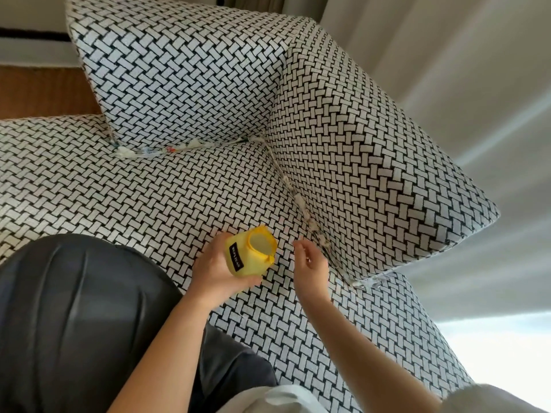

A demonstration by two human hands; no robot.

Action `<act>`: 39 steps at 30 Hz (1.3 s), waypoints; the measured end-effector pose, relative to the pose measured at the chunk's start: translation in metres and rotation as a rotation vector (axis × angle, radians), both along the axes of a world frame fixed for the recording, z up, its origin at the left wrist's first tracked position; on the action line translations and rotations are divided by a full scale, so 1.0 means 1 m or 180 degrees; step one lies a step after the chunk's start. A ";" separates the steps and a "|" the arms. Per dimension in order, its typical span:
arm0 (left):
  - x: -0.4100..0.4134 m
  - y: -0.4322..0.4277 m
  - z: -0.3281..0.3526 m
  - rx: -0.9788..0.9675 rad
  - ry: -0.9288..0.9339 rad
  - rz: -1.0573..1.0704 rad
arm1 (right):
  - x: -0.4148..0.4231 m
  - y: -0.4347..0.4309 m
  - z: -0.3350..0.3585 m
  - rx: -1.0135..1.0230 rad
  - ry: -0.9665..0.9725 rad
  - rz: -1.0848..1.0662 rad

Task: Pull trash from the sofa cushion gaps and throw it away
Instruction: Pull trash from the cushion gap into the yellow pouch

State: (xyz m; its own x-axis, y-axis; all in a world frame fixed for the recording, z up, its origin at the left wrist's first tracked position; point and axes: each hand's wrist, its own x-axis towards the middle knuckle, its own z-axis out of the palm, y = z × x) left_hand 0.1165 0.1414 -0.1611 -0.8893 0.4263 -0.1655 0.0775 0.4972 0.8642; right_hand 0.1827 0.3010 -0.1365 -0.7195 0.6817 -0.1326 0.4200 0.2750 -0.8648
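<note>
My left hand (216, 268) grips a small yellow bin (250, 253) with a black label, held just above the seat cushion (149, 189), its opening facing up. My right hand (310, 265) hovers beside it with fingers relaxed, close to the gap under the right back cushion (357, 162). Small scraps of trash (310, 217) line that gap. More crumpled paper and wrappers (155, 149) stick out of the gap under the rear cushion (179, 70).
The sofa has a black and white woven pattern. My dark trouser leg (74, 308) rests on the seat at lower left. A wooden floor (41, 87) shows at far left, and pale curtains (462, 70) hang on the right.
</note>
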 end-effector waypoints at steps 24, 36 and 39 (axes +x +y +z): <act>-0.001 0.000 0.006 -0.0078 -0.0114 0.0041 | -0.042 0.067 -0.023 0.0946 -0.2097 0.0282; -0.003 -0.005 0.001 -0.0015 -0.0278 0.0001 | -0.051 0.057 -0.014 0.1879 -0.2302 0.0309; -0.003 -0.004 0.002 -0.0054 -0.0224 -0.0007 | -0.047 0.053 -0.015 0.2129 -0.2211 0.0170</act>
State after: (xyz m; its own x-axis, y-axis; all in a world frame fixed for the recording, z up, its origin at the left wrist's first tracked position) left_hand 0.1139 0.1371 -0.1587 -0.8743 0.4247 -0.2350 0.0177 0.5119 0.8589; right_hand 0.1360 0.3538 -0.1517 -0.6591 0.7396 -0.1365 0.7517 0.6540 -0.0857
